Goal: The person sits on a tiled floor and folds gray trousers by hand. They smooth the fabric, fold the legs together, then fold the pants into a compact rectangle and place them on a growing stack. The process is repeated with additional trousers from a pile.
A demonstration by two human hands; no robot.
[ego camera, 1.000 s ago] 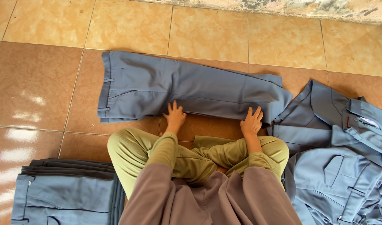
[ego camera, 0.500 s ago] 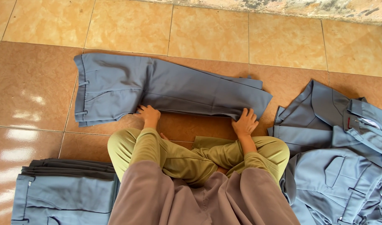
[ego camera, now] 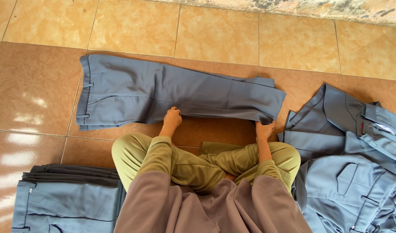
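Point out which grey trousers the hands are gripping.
The trousers laid flat, with left hand and right hand on their near edge; not the folded stack or heap.

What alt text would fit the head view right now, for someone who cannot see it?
A seated person's left hand and right hand grip the near edge of grey trousers laid flat on a tiled floor. A folded stack lies at left, a loose pile of garments at right.

Glossy tan floor tiles (ego camera: 215,34) (light glare left), stained wall base (ego camera: 319,6).
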